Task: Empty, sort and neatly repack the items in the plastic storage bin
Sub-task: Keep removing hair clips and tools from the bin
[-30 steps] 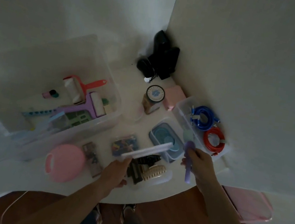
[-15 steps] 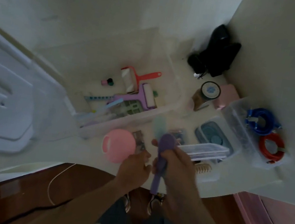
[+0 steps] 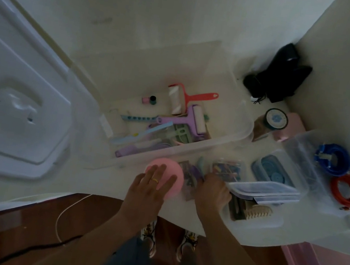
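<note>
The clear plastic storage bin (image 3: 246, 127) stands on the white table. In it lie a red lint roller (image 3: 190, 96), a purple lint roller (image 3: 194, 119), a blue toothbrush (image 3: 143, 133) and other small items. In front of the bin, my left hand (image 3: 150, 188) rests with spread fingers on a round pink case (image 3: 176, 179). My right hand (image 3: 213, 190) is closed on a purple brush (image 3: 195, 174), whose pale green tip points toward the bin. The brush lies over a small dark packet, which is blurred.
The bin's white lid (image 3: 13, 94) lies at the left. Right of my hands are a lidded clear box (image 3: 264, 190), a beige hair claw (image 3: 258, 212), a blue box (image 3: 273, 174) and a tub with blue coil (image 3: 331, 158) and red coil (image 3: 345, 190). A jar (image 3: 275, 119) and black items (image 3: 280, 80) stand behind.
The view swung left toward the bin. My right hand carried the purple brush from the right side over to beside the pink case. My left hand let go of the clear lid and came onto the pink case.
</note>
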